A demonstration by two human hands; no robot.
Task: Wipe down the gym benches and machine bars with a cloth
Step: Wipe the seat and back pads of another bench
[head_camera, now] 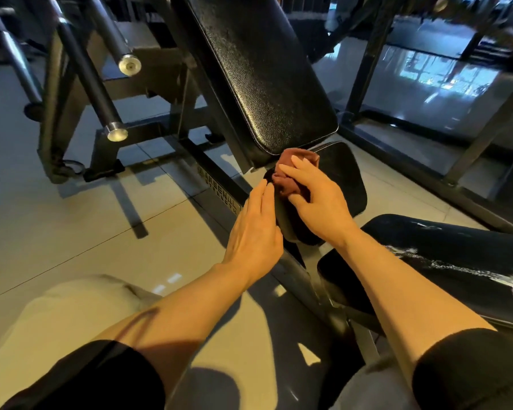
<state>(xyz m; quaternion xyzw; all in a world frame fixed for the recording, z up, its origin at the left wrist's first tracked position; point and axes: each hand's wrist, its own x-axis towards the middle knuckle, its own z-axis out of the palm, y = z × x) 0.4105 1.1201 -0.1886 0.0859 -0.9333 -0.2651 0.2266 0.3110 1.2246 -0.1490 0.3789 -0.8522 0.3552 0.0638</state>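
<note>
Pale glossy floor tiles spread under a dark machine frame, and everything here sat relative to the small black seat pad. Just above it, the long black back pad ran up and away from you. Your right hand lay on the seat pad's near left part, fingers curled around the bunched reddish-brown cloth, which touched the seat pad right where the back pad's lower end met it. Your left hand rested with straight fingers against the seat pad's left edge, holding nothing. The right hand was nearer the unwiped surface, so the next stroke probably ran rightward across the seat pad, its long axis pointing toward you. 2 chrome-capped bars stood well left.
</note>
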